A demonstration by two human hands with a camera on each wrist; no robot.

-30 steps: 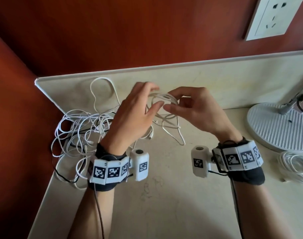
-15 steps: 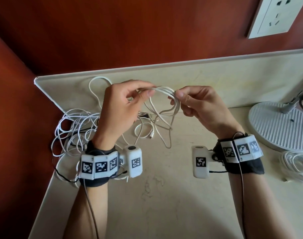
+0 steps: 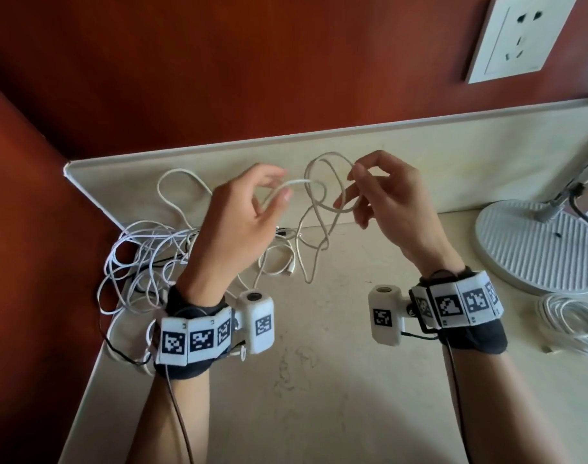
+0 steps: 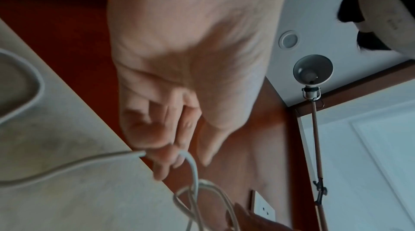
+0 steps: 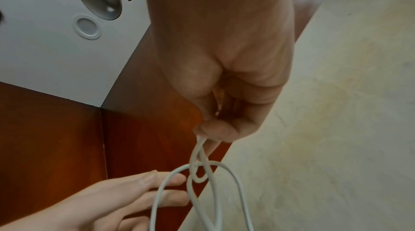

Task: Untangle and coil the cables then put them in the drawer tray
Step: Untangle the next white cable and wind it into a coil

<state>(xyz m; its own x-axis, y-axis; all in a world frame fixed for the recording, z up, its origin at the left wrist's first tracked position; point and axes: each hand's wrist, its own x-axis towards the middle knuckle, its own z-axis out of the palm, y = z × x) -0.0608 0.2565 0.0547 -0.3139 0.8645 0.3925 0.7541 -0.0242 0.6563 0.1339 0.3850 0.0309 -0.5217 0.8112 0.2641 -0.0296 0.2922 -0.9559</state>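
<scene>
We hold one white cable (image 3: 319, 209) knotted above the bench (image 3: 319, 380), left hand (image 3: 239, 222) and right hand (image 3: 386, 202) each pinching a strand, one coiled cable (image 3: 573, 323) beside the lamp base (image 3: 537, 246), tangled pile (image 3: 145, 262) untouched, drawer tray unseen.
</scene>
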